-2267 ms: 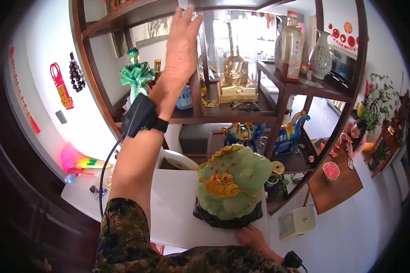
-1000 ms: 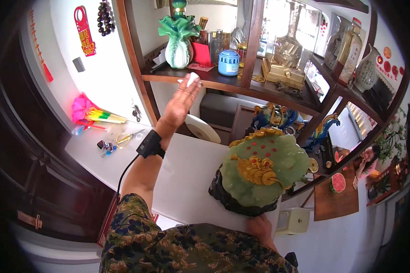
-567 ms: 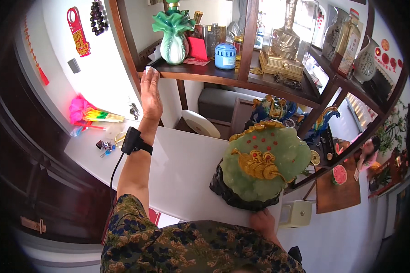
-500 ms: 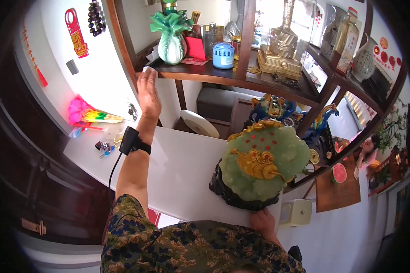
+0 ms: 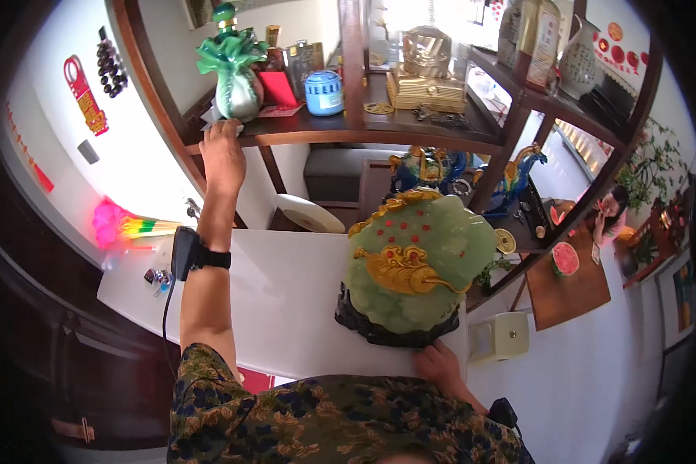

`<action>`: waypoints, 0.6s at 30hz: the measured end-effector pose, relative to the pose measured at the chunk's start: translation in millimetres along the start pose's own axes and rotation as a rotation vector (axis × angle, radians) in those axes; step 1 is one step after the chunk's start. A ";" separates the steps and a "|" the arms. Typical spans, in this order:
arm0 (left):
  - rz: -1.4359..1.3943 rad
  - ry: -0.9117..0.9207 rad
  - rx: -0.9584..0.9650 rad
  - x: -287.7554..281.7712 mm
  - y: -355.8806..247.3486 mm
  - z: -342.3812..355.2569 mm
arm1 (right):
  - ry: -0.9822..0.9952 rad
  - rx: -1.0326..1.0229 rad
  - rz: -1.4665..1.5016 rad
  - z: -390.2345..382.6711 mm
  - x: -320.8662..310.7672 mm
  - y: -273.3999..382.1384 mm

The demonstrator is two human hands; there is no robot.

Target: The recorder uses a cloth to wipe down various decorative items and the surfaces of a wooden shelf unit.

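My left hand [image 5: 224, 160] is raised to the front edge of the dark wooden shelf [image 5: 301, 137], near its left post. Its fingers are bent over the edge, and a bit of white cloth or tissue [image 5: 235, 124] shows at the fingertips. Just behind it stands a green-and-white vase [image 5: 237, 91] with a ruffled top. My right hand [image 5: 436, 362] rests at the counter's near edge, against the black base [image 5: 379, 334] of a big green carved stone ornament [image 5: 417, 263] with gold trim and red dots. Its fingers are partly hidden, so their grip does not show.
On the shelf are a blue lidded jar [image 5: 324, 93], a red card [image 5: 278, 89] and a gold ornament [image 5: 427, 81]. Keys [image 5: 159, 280] and a colourful feathery bundle [image 5: 124, 224] lie on the white counter [image 5: 278, 278]. Another person [image 5: 612, 205] sits by a wooden table [image 5: 568, 286].
My left hand has slid rightward along the shelf edge, closer to the green vase. The whole view has shifted a little. My right hand stays beside the ornament's base.
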State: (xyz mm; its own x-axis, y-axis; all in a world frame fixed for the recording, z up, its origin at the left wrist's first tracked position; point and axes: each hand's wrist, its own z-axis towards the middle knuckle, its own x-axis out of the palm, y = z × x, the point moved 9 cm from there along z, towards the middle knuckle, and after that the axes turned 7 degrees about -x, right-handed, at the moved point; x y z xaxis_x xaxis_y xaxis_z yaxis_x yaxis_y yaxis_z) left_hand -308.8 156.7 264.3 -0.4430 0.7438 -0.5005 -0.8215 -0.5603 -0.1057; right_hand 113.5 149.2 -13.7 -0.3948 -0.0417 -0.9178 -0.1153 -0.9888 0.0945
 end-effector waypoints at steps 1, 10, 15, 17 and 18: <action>-0.062 -0.036 0.061 -4.6 -12.3 -3.4 | -0.001 0.013 0.000 -0.1 1.3 -1.0; -0.245 -0.059 0.265 -2.2 -104.9 -17.5 | -0.124 -0.024 -0.042 6.8 -8.3 1.1; -0.324 0.002 0.176 -2.8 -125.5 -18.0 | -0.178 -0.081 -0.065 4.2 -5.5 2.0; -0.556 0.005 0.195 -8.7 -132.6 -17.7 | -0.186 -0.034 -0.030 7.4 -9.6 1.1; -0.567 -0.058 0.226 -14.1 -138.9 -21.3 | -0.186 0.010 0.010 8.0 -10.2 -1.9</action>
State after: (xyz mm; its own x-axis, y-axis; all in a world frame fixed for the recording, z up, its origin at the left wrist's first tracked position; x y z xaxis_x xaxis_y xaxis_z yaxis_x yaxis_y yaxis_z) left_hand -180.8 216.3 267.7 0.0718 0.9257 -0.3714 -0.9879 0.0148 -0.1541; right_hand 110.5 152.6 -1.4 -0.5578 -0.0230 -0.8296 -0.1195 -0.9870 0.1077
